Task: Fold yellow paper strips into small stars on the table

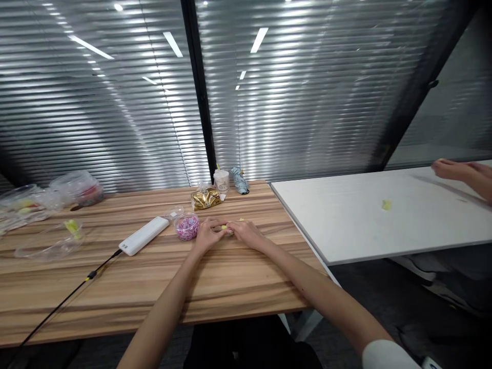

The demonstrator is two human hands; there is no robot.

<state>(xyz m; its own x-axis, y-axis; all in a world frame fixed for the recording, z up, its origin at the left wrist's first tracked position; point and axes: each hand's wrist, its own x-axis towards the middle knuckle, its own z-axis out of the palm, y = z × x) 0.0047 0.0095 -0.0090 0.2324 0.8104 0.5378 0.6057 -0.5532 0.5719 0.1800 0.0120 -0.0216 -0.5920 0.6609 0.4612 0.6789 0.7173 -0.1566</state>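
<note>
Over the wooden table, my left hand (209, 234) and my right hand (246, 233) meet, their fingertips closed around a small yellow piece (224, 227). Its shape and kind are mostly hidden by the fingers. Another bit of yellow (241, 220) shows just behind my right hand. Close to the left of my left hand is a round clear tub (187, 227) filled with small pink and purple bits. A clear lid (175, 212) lies beside the tub.
Beyond the hands are a gold foil packet (206, 199), a paper cup (221, 181) and a folded blue umbrella-like bundle (240, 181). A white power bank (144, 236) with a black cable lies left. Another person's hands (453, 169) are above the white table (346, 225).
</note>
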